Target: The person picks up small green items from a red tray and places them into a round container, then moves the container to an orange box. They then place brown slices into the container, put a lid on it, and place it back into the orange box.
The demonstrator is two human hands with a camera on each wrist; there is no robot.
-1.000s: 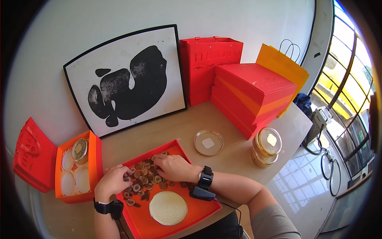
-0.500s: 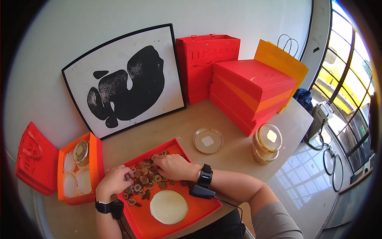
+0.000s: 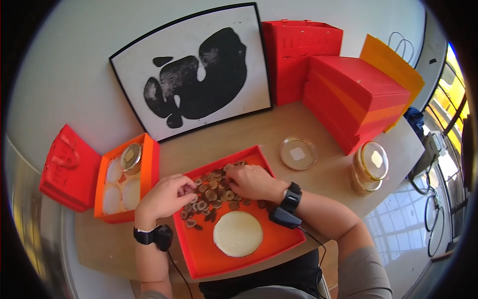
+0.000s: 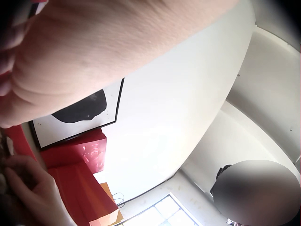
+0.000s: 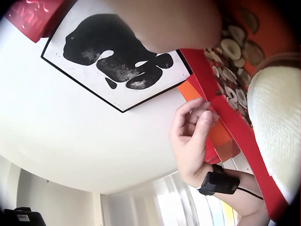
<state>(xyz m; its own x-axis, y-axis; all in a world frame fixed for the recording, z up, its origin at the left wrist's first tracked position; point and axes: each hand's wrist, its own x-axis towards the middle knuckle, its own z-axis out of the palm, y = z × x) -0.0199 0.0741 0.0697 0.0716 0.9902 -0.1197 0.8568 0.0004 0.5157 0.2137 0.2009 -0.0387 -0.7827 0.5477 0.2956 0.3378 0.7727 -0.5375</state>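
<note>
Brown-rimmed dried slices (image 3: 211, 195) lie in the upper part of an orange-lined tray with a red rim (image 3: 188, 259). Over the tray's left edge is the left hand (image 3: 167, 196); in the right wrist view the left hand (image 5: 190, 141) has loosely bent fingers, with nothing seen between them. The right hand (image 3: 255, 182) reaches palm down into the slices at the tray's far side, its fingertips hidden, so any grip cannot be told. A round cream patterned pad (image 3: 238, 234) lies below the slices, touched by neither hand.
An orange box (image 3: 154, 164) with round containers and a lidded jar (image 3: 131, 155) stands left, beside a red bag (image 3: 69, 172). Right of the tray are a clear round lid (image 3: 298, 153), stacked jars (image 3: 369, 167) and red boxes (image 3: 356, 99). A framed picture (image 3: 199, 74) leans behind.
The head view has shifted, so everything sits further right and higher in it. Both hands keep nearly the same places over the tray.
</note>
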